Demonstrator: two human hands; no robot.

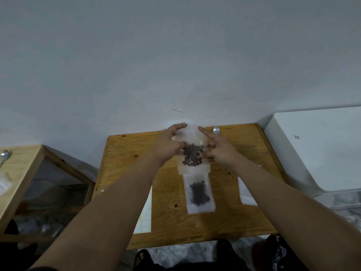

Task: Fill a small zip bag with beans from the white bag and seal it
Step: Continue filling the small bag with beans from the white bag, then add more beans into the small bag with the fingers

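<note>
A small clear zip bag with dark beans in its lower half is held upright above the wooden table. My left hand pinches its left edge, index finger stretched along the top. My right hand pinches the right edge, index finger pointing up-left at the top. Below it, a second small zip bag with beans lies flat on the table. A stack of flat clear bags lies between them. I cannot tell whether the held bag's zip is closed.
A white sheet lies under my left forearm, another pale bag under my right. A round metal object sits at the table's back edge. A white box stands right, a wooden shelf with a spoon left.
</note>
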